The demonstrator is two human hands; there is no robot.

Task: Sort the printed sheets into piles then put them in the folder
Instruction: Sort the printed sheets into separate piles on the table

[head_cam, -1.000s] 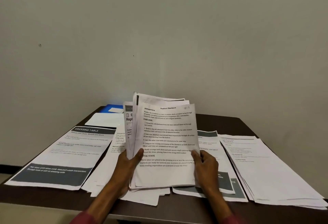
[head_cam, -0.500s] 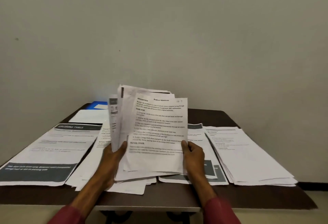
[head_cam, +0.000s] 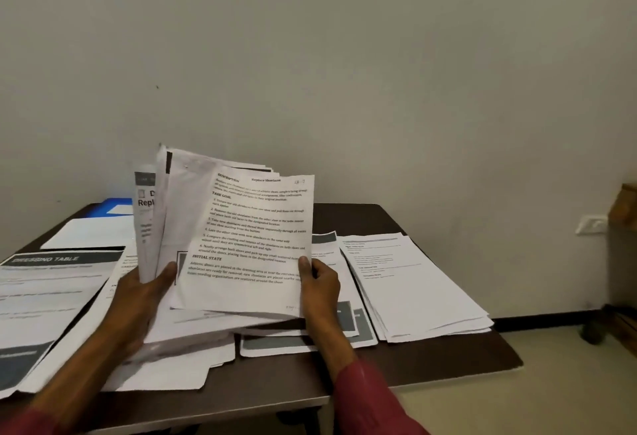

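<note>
Sheets everywhere. Left hand (head_cam: 141, 303) wraps round a fat bundle of printed sheets (head_cam: 148, 224), thumb across the front, holding it up on edge. Right hand (head_cam: 319, 288) pinches the right edge of the front sheet (head_cam: 255, 255), the "Replace Shoelaces" one, thumb on top, fingers behind it I think, they're hidden. On the table (head_cam: 431, 362) one pile (head_cam: 413, 290) lies just right of the right hand, the DRESSING TABLE pile (head_cam: 51, 290) left of the left hand, and the blue folder (head_cam: 100, 209) sits far beyond the left hand.
</note>
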